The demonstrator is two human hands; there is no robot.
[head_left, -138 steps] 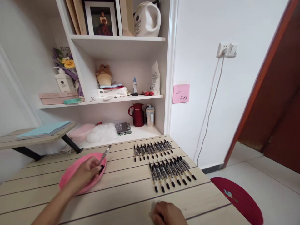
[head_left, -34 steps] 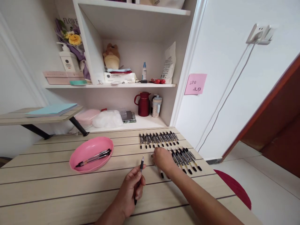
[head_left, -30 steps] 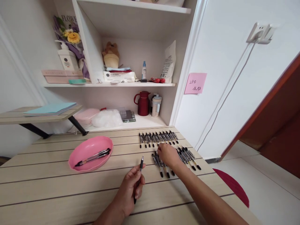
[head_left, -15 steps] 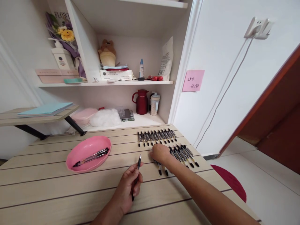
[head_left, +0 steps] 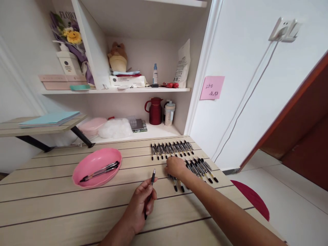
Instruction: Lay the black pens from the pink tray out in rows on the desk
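Observation:
My left hand [head_left: 140, 208] is closed round a black pen [head_left: 150, 191], held upright over the wooden table [head_left: 51, 208]. My right hand [head_left: 175, 167] reaches forward and rests on the near row of black pens [head_left: 202, 169], its fingers curled over the left end of that row; what they grip is hidden. A second row of pens [head_left: 170, 149] lies just beyond it. To the left sits a pink dish [head_left: 87, 164] with a few pens [head_left: 101, 169] lying in it.
White shelves behind the table hold a red jug [head_left: 154, 111], a small tumbler [head_left: 169, 112], a plush toy [head_left: 118, 58], bottles and boxes. A pink note [head_left: 212, 87] sticks to the wall. A red mat [head_left: 252, 200] lies on the floor at the right.
My left hand put a pen in the pink dish, then came back to the middle holding another. My right hand moved up onto the near row and shifted slightly left.

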